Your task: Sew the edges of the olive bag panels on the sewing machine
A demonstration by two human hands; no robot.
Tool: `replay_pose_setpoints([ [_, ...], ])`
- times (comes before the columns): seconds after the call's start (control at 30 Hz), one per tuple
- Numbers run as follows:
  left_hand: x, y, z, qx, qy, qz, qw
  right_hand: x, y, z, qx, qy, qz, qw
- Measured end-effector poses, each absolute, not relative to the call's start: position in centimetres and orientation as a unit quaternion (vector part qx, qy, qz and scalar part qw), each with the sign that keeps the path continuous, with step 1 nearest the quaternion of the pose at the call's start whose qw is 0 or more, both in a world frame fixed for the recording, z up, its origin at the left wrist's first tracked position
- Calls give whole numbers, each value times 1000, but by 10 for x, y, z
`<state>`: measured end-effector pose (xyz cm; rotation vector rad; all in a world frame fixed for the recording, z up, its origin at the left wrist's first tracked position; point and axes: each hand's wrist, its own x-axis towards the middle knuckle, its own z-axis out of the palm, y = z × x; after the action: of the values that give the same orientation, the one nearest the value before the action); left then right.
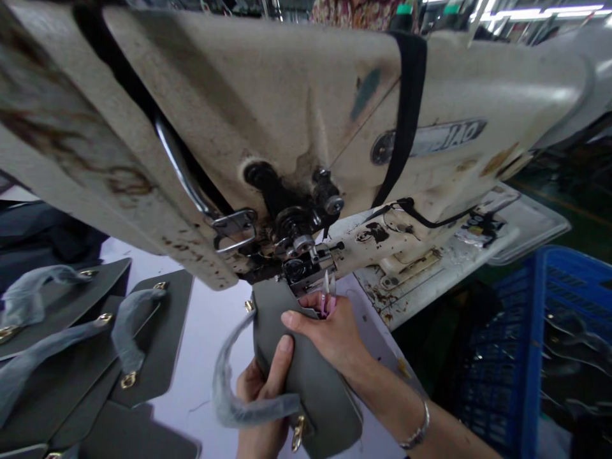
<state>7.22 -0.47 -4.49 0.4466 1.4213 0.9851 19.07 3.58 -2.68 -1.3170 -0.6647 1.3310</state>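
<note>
Beneath a stained sewing machine (296, 115), both hands are gripping a gray panel (310, 376).
My right hand (329, 331) is angling inward, clutching pink-handled snips (327, 298); my left (268, 389) is pinching, fingers hidden underneath.

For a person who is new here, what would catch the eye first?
Probably the big, stained sewing machine across the upper part. Below it, the left hand and right hand hold a grey panel; pink-handled scissors are in the right. A bright blue basket stands at lower right.
</note>
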Motion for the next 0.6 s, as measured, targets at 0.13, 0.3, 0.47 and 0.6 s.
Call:
replay_pose_setpoints([
  [0.13, 68, 0, -43, 245, 664, 402, 581, 194, 31, -29, -569, -330, 540, 525],
  [0.3, 65, 1, -42, 264, 689, 381, 557, 208, 25, -32, -563, -359, 546, 506],
  [0.47, 69, 0, -36, 246, 685, 376, 574, 228, 27, -27, -553, -453, 521, 466],
  [0.6, 71, -2, -32, 202, 669, 401, 593, 239, 34, -24, -541, -525, 492, 435],
])
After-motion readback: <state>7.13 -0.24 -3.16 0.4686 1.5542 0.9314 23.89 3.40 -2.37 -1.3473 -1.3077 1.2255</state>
